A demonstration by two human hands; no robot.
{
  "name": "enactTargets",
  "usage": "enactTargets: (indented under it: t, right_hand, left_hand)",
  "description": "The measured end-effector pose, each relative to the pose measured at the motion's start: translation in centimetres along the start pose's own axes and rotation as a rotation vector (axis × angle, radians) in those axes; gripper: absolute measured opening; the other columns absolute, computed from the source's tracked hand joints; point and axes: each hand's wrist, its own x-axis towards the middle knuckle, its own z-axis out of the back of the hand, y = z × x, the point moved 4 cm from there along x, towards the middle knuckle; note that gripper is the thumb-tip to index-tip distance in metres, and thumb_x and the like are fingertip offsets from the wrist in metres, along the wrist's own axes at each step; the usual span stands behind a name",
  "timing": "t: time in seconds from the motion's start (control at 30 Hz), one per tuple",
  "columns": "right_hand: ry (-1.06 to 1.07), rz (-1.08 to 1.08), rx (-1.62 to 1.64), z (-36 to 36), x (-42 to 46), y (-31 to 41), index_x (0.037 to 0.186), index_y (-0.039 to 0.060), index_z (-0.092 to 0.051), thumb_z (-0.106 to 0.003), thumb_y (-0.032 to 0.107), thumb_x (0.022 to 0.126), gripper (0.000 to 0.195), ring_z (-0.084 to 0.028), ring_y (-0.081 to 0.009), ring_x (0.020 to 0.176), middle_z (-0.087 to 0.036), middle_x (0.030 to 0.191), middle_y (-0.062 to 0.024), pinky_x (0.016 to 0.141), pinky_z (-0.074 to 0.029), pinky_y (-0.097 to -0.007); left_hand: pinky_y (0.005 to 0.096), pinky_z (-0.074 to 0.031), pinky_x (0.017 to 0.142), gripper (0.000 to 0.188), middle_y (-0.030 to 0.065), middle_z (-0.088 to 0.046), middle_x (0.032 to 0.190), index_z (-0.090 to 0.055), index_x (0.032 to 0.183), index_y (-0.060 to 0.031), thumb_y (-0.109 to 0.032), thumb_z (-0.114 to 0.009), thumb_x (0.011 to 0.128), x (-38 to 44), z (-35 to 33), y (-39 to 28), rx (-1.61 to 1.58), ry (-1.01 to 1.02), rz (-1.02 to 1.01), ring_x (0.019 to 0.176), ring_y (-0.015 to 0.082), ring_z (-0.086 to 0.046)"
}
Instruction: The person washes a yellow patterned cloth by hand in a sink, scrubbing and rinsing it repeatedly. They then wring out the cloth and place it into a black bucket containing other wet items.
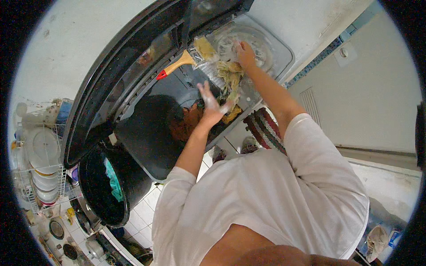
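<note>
An opened top-loading washing machine [213,133] stands before me, its dark lid raised. My left hand [213,103], whitened with suds, is spread over the tub, beside a bunched yellow-green wet cloth [229,74]. My right hand [245,55] is curled above the sudsy grey round part of the machine [263,50] at the right end; whether its fingers hold anything cannot be told. A paintbrush [179,63] with a wooden, red-tipped handle lies by the lid's hinge, its bristles towards my right hand. Orange-brown cloth [191,119] lies in the dark tub.
A black bin [124,212] with turquoise cloth [113,179] inside stands at the left. Beyond it are a wire dish rack [61,179] with plates and a stove [63,236]. A striped rug [264,128] hangs or lies near my feet on white floor tiles.
</note>
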Motion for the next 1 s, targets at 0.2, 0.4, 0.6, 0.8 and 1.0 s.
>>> enactTargets:
  t: [0.2, 0.4, 0.6, 0.8, 1.0]
  right_hand:
    - [0.191, 0.358, -0.281, 2.8, -4.1, 1.8, 0.094, 0.0017, -0.058, -0.054, 0.031, 0.082, 0.032, -0.057, -0.029, 0.08, -0.06, 0.085, -0.0144, 0.075, -0.043, -0.0352]
    - [0.082, 0.533, -0.212, 5.2, -10.6, 6.9, 0.102, 0.0038, -0.055, -0.058, 0.026, 0.08, 0.031, -0.055, -0.0292, 0.089, -0.056, 0.098, -0.0153, 0.08, -0.043, -0.038]
    - [0.637, 0.381, -0.025, 5.5, -19.0, 11.2, 0.121, 0.0056, -0.041, -0.06, 0.02, 0.078, 0.049, -0.049, -0.0297, 0.103, -0.048, 0.111, -0.0168, 0.088, -0.039, -0.0378]
    - [0.396, 0.047, 0.275, 6.1, -15.8, 9.5, 0.116, 0.0023, -0.046, -0.061, 0.016, 0.076, 0.045, -0.046, -0.0329, 0.108, -0.048, 0.116, -0.0206, 0.09, -0.038, -0.038]
    - [-0.064, -0.016, 0.346, 8.0, -9.3, 6.1, 0.113, 0.0019, -0.049, -0.056, 0.023, 0.084, 0.036, -0.055, -0.0164, 0.077, -0.058, 0.088, -0.0071, 0.064, -0.046, -0.0289]
  left_hand:
    - [0.0351, -0.028, 0.1, 0.081, 0.0236, -0.038, 0.125, -0.018, 0.132, 0.0021, -0.011, -0.065, 0.066, -5.1, -0.9, 3.7, -0.07, 0.342, 0.188, 0.12, 0.0337, -0.035]
    - [0.0439, -0.039, 0.086, 0.04, 0.0226, -0.05, 0.108, -0.044, 0.111, -0.0015, -0.013, -0.055, 0.074, -4.4, 0.8, 3.2, 0.4, 0.065, 0.143, 0.1, 0.0405, -0.048]
    - [0.0426, -0.04, 0.072, 0.025, 0.019, -0.05, 0.085, -0.048, 0.086, -0.0001, -0.019, -0.058, 0.072, -2.5, 5.2, -4.7, 0.152, -0.115, -0.096, 0.081, 0.0376, -0.049]
    - [0.0388, -0.042, 0.07, 0.045, 0.0112, -0.046, 0.098, -0.046, 0.103, -0.0046, -0.012, -0.07, 0.066, 1.0, 4.7, -10.2, -0.359, -0.114, -0.154, 0.083, 0.0263, -0.049]
    - [0.0373, -0.04, 0.086, 0.076, 0.0186, -0.046, 0.104, -0.037, 0.112, 0.0067, -0.027, -0.079, 0.059, -0.8, 1.5, -3.3, 0.021, -0.132, -0.068, 0.092, 0.0281, -0.05]
